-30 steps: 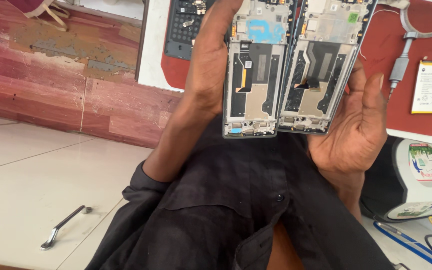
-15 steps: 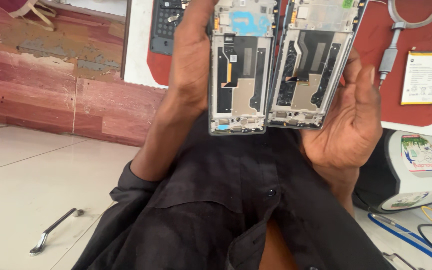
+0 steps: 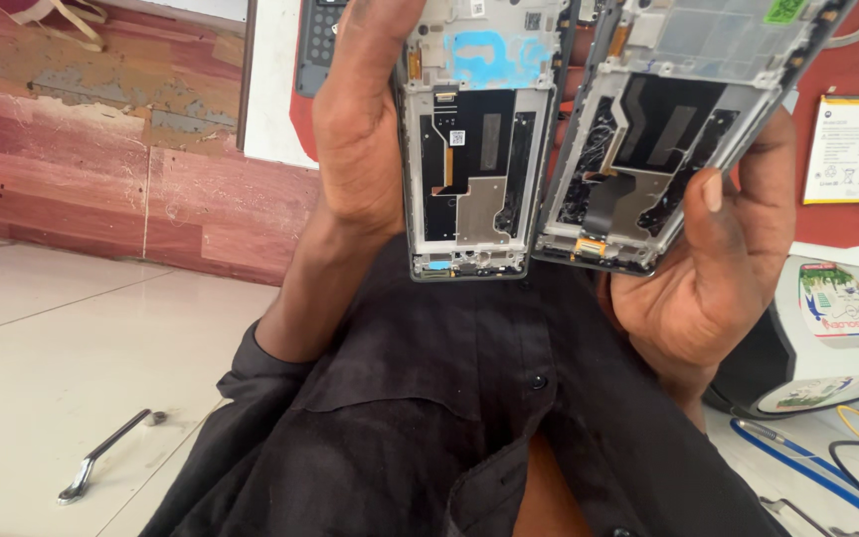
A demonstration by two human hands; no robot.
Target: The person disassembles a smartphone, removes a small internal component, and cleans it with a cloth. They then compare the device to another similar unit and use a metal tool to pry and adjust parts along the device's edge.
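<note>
My left hand [image 3: 355, 129] grips an opened phone frame [image 3: 469, 149], upright, its bare inside facing me: grey metal plates, black flex cables, a blue patch near the top. Beside it, my right hand [image 3: 718, 249] holds a second opened phone frame [image 3: 663, 139], tilted to the right, with my thumb on its right edge. The two frames stand side by side, nearly touching, raised in front of my dark shirt. Their top ends are cut off by the picture's upper edge.
A metal handle-shaped tool [image 3: 101, 457] lies on the pale tiled floor at lower left. Behind the hands lies a red work mat [image 3: 847, 209] with a white battery [image 3: 847, 149] on it. A white round device [image 3: 827, 338] and blue and yellow wires [image 3: 827, 477] sit at right.
Both phone frames have come closer to the camera and higher in view. The right frame has tilted further to the right. The grips are unchanged.
</note>
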